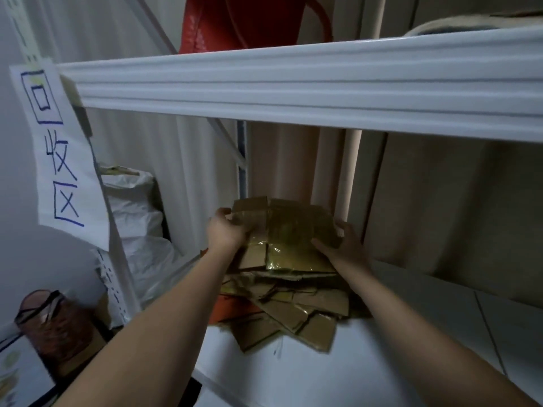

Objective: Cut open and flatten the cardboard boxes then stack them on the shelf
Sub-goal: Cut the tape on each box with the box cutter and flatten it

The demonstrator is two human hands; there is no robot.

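While we reached under upper shelf beam (293,92), paper sign (55,154) hung at left post, white bags (138,218) behind. Our left hand (224,230) gripped left edge of top flattened box (288,230); our right hand (342,245) clasped its right edge. Stack (293,306) sat on shelf (411,333), fanned toward front edge. Risk, we judged: uneven, tape-slick pile could slide off if pressed off-centre.

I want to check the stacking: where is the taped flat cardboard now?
In the head view, the taped flat cardboard lies centre frame atop the cardboard stack on the white shelf, between the left hand and right hand.
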